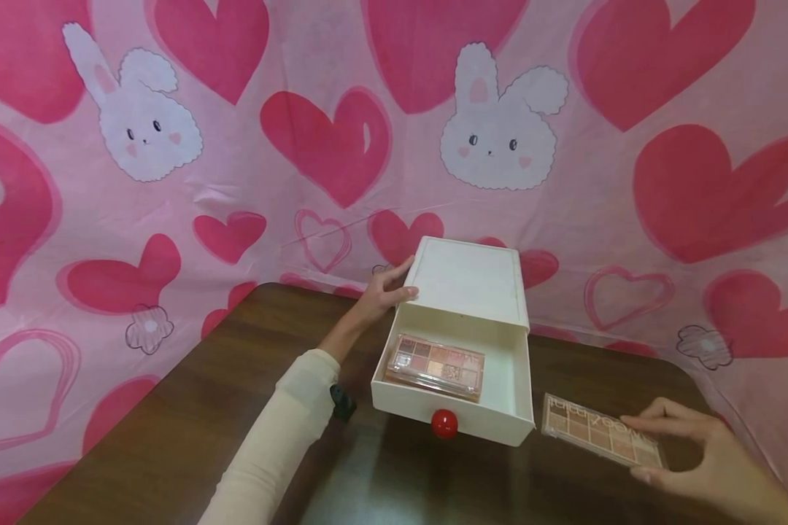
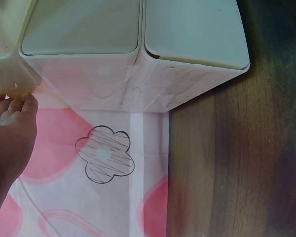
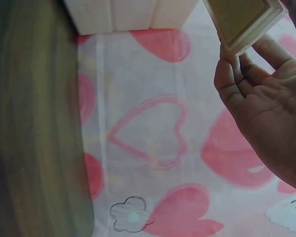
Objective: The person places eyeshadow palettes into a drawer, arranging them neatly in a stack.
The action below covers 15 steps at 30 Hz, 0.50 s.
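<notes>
A white drawer unit (image 1: pixel 469 281) stands on the table, its top drawer (image 1: pixel 507 379) pulled out toward me by a red round knob (image 1: pixel 444 424). Inside the drawer an eyeshadow palette (image 1: pixel 436 364) with a clear lid lies at the left front. My left hand (image 1: pixel 382 292) rests against the left side of the unit near its top, fingers extended and thumb at the edge. To the right of the drawer, my right hand (image 1: pixel 692 445) pinches a second eyeshadow palette (image 1: pixel 600 432) by its right end, between thumb and fingers. In the right wrist view the palette (image 3: pixel 246 19) appears tilted.
The unit stands on a dark brown wooden table (image 1: pixel 289 328). Behind it hangs a pink cloth (image 1: pixel 414 175) with hearts and rabbit faces. The left wrist view shows lower drawer tiers (image 2: pixel 195 32) of the unit. A dark strap piece (image 1: pixel 343 403) sits at my left wrist.
</notes>
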Tool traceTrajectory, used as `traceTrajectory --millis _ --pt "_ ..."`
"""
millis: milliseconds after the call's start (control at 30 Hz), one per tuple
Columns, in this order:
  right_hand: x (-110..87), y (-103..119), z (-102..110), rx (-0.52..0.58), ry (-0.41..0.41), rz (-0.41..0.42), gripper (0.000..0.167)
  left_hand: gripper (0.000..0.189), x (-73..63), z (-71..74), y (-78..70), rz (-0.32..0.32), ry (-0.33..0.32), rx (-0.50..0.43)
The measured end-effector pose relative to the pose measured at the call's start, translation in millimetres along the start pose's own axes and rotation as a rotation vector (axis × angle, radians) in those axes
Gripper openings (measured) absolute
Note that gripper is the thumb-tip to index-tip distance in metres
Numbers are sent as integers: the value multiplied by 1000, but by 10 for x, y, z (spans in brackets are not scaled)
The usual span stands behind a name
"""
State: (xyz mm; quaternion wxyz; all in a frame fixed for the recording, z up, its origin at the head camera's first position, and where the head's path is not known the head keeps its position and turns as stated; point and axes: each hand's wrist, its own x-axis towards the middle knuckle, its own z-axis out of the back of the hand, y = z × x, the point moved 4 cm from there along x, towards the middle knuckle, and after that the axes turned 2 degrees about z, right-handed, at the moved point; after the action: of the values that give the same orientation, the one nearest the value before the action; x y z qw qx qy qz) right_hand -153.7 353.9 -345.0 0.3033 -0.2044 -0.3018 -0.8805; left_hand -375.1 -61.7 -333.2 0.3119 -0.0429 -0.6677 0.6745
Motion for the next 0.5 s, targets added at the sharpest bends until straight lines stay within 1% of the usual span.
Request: traceTrajectory --millis 167,200,333,433,500 --pt "138 118 69 -19 -8 84 70 79 -5 -3 -9 5 -5 -4" --pt "164 137 83 -13 -6 91 70 79 -4 -1 -9 4 -8 -2" --pt "249 204 148 -13 0 67 70 79 6 4 -5 -4 -15 17" --pt "302 253 187 15 5 29 69 81 7 9 -1 -9 -12 20" --pt "356 294 203 20 7 28 69 84 2 16 -1 -10 -12 16"
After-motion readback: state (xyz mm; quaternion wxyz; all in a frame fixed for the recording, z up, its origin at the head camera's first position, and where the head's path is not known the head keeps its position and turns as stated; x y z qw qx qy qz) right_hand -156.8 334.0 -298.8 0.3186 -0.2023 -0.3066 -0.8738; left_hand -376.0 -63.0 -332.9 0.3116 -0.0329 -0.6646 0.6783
